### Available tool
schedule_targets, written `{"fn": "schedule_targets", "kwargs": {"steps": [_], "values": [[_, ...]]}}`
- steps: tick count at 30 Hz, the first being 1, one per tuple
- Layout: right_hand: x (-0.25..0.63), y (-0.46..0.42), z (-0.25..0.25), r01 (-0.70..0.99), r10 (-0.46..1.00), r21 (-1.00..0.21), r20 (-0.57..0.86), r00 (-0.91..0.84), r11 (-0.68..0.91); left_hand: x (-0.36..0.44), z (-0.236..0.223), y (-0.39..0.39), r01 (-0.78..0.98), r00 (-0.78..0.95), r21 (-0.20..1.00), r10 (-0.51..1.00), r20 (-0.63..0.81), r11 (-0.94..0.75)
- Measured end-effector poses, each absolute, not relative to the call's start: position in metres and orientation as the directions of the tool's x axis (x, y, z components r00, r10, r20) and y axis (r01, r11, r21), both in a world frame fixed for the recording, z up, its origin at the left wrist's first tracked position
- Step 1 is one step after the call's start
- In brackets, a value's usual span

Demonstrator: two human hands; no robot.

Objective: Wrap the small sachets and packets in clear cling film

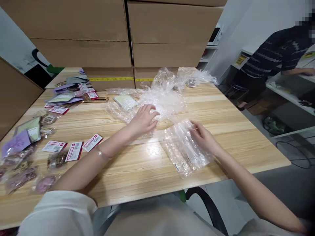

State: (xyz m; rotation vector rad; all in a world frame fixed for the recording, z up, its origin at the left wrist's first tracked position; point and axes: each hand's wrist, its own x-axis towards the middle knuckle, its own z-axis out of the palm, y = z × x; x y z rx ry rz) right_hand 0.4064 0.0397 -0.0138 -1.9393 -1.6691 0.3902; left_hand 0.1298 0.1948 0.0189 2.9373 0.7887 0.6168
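My right hand [203,139] pinches the upper right part of a clear plastic bag [180,144], which lies spread near the front edge of the wooden table. My left hand [145,119] is open, fingers apart and slightly bent, over the near edge of a heap of crumpled clear plastic bags [164,98]; whether it touches them I cannot tell. Left of that heap, a pale green packet [125,101] shows partly under clear film. On my left wrist is a thin bracelet [100,152].
Packaged items with red-and-white tags [74,150] lie along the table's left side, with purple and green packets [29,131] among them. Large cardboard boxes [172,36] stand at the back. To the right, a person in a dark patterned top [273,55] stands beside white shelving [290,95].
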Motion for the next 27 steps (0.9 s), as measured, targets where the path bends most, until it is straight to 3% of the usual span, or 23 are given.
{"fn": "schedule_targets", "kwargs": {"steps": [2, 4, 8, 11, 14, 16, 18, 20, 21, 22, 25, 27], "values": [[0.386, 0.028, -0.007, 0.928, 0.945, -0.370, 0.288, 0.154, -0.039, 0.097, 0.021, 0.169, 0.437, 0.851, 0.050, 0.431, 0.300, -0.898], [0.366, 0.016, -0.004, 0.986, 0.933, -0.162, 0.348, 0.092, -0.037, 0.069, 0.015, 0.146, 0.420, 0.881, 0.014, 0.411, 0.235, -0.907], [0.344, 0.003, -0.009, 0.999, 0.992, 0.038, 0.125, 0.034, -0.039, 0.030, -0.002, 0.110, 0.487, 0.843, 0.104, 0.498, 0.206, -0.867], [0.341, 0.005, 0.003, 0.998, 0.999, 0.057, -0.054, 0.004, -0.001, 0.016, -0.002, 0.094, 0.543, 0.751, 0.347, 0.627, 0.206, -0.764], [0.336, 0.011, 0.037, 0.997, 0.996, -0.008, -0.045, -0.082, 0.082, 0.016, 0.010, 0.084, 0.508, 0.622, 0.614, 0.750, 0.223, -0.604], [0.327, 0.021, 0.062, 0.965, 0.974, -0.138, -0.018, -0.226, 0.221, 0.021, 0.018, 0.081, 0.453, 0.579, 0.728, 0.791, 0.198, -0.514], [0.315, 0.037, 0.077, 0.858, 0.908, -0.352, -0.049, -0.416, 0.375, 0.029, 0.022, 0.081, 0.391, 0.585, 0.810, 0.798, 0.149, -0.438], [0.300, 0.059, 0.079, 0.709, 0.822, -0.551, -0.071, -0.565, 0.440, 0.037, 0.020, 0.084, 0.310, 0.607, 0.891, 0.790, 0.084, -0.332], [0.293, 0.070, 0.075, 0.675, 0.815, -0.582, -0.035, -0.578, 0.453, 0.039, 0.018, 0.086, 0.269, 0.613, 0.929, 0.789, 0.039, -0.254], [0.286, 0.079, 0.068, 0.686, 0.839, -0.553, 0.047, -0.542, 0.473, 0.041, 0.015, 0.088, 0.229, 0.609, 0.960, 0.793, -0.012, -0.162], [0.270, 0.094, 0.042, 0.774, 0.813, -0.277, 0.332, -0.479, 0.569, 0.043, 0.006, 0.096, 0.096, 0.532, 0.987, 0.831, -0.162, 0.131], [0.265, 0.091, 0.026, 0.747, 0.742, -0.145, 0.341, -0.578, 0.648, 0.041, 0.001, 0.101, -0.013, 0.476, 0.962, 0.848, -0.236, 0.274]]}}
